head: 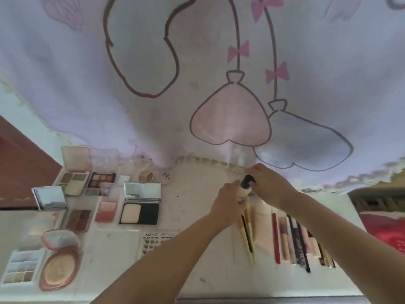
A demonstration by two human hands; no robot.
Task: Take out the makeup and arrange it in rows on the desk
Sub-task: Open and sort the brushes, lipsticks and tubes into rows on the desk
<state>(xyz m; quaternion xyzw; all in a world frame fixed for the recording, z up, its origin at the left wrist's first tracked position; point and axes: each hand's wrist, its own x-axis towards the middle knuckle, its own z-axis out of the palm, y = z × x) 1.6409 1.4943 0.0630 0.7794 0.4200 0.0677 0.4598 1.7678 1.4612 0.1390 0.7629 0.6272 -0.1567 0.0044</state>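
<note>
A cream bottle with a black cap [246,183] stands near the back of the white desk [192,207]. My left hand [226,200] grips its cream body. My right hand [268,183] grips the black cap from the right. To the left, open makeup palettes lie in rows: a powder compact with a mirror [141,210], a pink blush [106,211], a brown eyeshadow palette [77,219] and a round highlighter [59,268]. To the right, several pencils, brushes and lip tubes [285,240] lie side by side.
A white cloth with pink bows and heart shapes [230,123] hangs behind the desk. A sheet of sticker shapes [153,240] lies at the middle front. A red cloth [385,233] sits at the far right, a dark red surface [19,167] at the left.
</note>
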